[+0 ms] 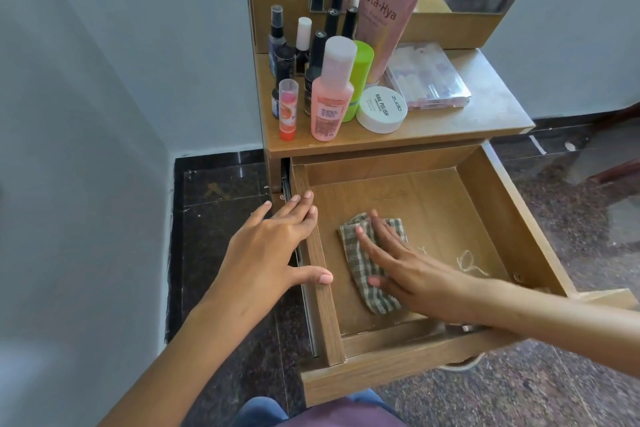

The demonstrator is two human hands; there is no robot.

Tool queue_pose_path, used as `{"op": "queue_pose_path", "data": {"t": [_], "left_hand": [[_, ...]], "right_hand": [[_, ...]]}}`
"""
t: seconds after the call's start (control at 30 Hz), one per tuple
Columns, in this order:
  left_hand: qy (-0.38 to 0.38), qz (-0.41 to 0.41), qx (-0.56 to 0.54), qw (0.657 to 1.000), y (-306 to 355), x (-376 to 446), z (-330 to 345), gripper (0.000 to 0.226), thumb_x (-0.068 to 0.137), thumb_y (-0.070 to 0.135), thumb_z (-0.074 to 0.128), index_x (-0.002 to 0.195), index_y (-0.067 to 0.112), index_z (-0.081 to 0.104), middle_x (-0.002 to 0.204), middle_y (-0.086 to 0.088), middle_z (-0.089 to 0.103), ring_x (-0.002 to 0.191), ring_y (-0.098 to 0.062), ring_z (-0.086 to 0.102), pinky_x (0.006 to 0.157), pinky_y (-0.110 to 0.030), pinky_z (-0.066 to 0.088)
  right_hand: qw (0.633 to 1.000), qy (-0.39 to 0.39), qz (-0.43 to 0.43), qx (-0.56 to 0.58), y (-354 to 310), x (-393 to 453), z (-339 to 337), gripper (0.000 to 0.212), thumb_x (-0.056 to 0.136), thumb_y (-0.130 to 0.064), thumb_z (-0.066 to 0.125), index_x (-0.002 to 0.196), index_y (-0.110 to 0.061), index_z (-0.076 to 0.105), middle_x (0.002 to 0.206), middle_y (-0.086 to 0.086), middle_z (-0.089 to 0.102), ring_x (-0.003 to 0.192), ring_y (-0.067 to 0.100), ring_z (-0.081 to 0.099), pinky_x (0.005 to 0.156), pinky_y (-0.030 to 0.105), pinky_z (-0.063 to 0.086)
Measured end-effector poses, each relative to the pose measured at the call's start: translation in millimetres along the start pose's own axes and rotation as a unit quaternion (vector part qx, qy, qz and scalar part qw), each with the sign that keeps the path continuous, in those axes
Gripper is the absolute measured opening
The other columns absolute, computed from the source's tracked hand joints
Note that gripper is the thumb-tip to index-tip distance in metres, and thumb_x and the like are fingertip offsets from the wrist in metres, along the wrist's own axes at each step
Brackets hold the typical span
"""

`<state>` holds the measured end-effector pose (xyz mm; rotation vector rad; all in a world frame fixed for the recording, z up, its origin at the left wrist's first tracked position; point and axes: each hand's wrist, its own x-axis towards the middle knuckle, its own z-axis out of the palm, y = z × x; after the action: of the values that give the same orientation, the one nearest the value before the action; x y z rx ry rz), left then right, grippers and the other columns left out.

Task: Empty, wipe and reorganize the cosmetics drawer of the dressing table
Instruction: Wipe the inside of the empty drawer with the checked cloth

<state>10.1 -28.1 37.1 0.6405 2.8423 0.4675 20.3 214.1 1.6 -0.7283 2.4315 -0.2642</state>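
Drawer below "Vaseline" tube

The light-brown wooden drawer is pulled fully open. A crumpled green-and-beige checked cloth lies flat on its floor, nearer the left wall and the front edge than the back.

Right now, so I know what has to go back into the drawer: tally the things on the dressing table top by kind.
Black-capped small bottles: 5
White-capped nail polish: 1
Pink bottle: 1
Green-capped bottle: 1
Lip balm stick: 1
Vaseline tube: 1
White round jar: 1
Clear plastic case: 1
Total: 12
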Motion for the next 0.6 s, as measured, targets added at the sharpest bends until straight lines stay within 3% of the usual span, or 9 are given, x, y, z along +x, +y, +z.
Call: {"op": "queue_pose_path", "data": {"t": [0.1,0.23,0.33,0.5,0.6], "left_hand": [[0.003,-0.006,-0.001,1.000,0,-1,-1,0.092,0.072,0.071,0.046,0.147,0.029,0.011,0.142,0.018,-0.014,0.125,0.007,-0.013,0.103,-0.019,-0.006],[0.002,-0.003,0.002,1.000,1,-1,-1,0.093,0.072,0.071,0.046,0.147,0.028,0.010,0.140,0.017,-0.015,0.125,0.007,-0.013,0.103,-0.019,-0.007],[0.003,-0.001,-0.004,1.000,1,-2,0,0.094,0.072,0.070,0.046,0.147,0.028,0.009,0.141,0.017,-0.016,0.126,0.006,-0.013,0.104,-0.019,-0.007],[-0.004,0.003,0.004,1.000,1,0,0,0.094,0.073,0.070,0.045,0.147,0.027,0.007,0.139,0.016,-0.017,0.140,0.000,-0.004,0.104,-0.019,-0.007],[-0.004,0.010,0.000,1.000,0,-1,0,0.093,0.074,0.069,0.046,0.148,0.026,0.009,0.140,0.015,-0.017,0.140,0.001,-0.004,0.105,-0.018,-0.008]], "right_hand": [[0.995,-0.007,0.095,0.020,-25,18,10,0.076,0.100,-0.041,0.029,0.143,-0.011,-0.026,0.139,0.011,-0.044,0.134,0.029,-0.036,0.117,0.043,-0.008],[0.992,-0.035,0.117,0.011,-19,21,10,0.076,0.102,-0.026,0.033,0.137,-0.010,-0.032,0.136,0.011,-0.046,0.129,0.030,-0.038,0.116,0.044,-0.009],[0.982,-0.038,0.179,0.043,3,8,3,0.078,0.101,-0.024,0.035,0.131,-0.011,-0.036,0.131,0.008,-0.048,0.128,0.031,-0.038,0.115,0.049,-0.007],[0.963,-0.032,0.259,0.066,-11,21,5,0.082,0.100,-0.037,0.035,0.141,-0.007,-0.029,0.136,0.019,-0.047,0.132,0.038,-0.035,0.116,0.052,-0.005],[0.969,-0.051,0.231,0.075,-35,30,11,0.089,0.097,-0.050,0.034,0.140,-0.011,-0.033,0.139,0.018,-0.047,0.134,0.034,-0.036,0.114,0.050,-0.007]]}}
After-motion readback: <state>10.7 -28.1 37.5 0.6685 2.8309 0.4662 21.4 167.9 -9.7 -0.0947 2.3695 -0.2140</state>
